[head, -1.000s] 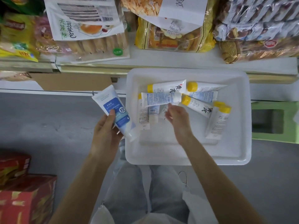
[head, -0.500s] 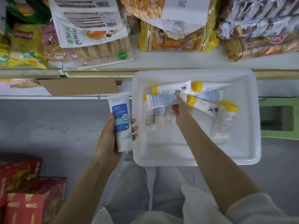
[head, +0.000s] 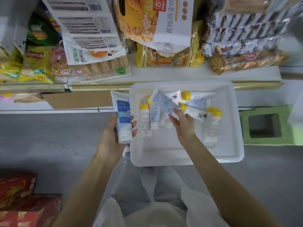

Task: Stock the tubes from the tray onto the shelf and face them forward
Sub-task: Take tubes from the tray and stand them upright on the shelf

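Red boxes (head: pixel 18 208) sat at the lower left, and snack bags (head: pixel 37 63) crowded the shelf (head: pixel 164 74) above. The left hand (head: pixel 111 138) gripped a blue-labelled tube (head: pixel 123 118) just left of the white tray (head: pixel 232 145), thumb on one side and fingers curled round the other. Over the tray, the right hand (head: pixel 185 125) pinched one end of a pale blue-printed tube (head: pixel 164 102), which tilted up above the yellow-capped tubes (head: pixel 211 126) lying inside. A green stool (head: pixel 268 125) stood to the right
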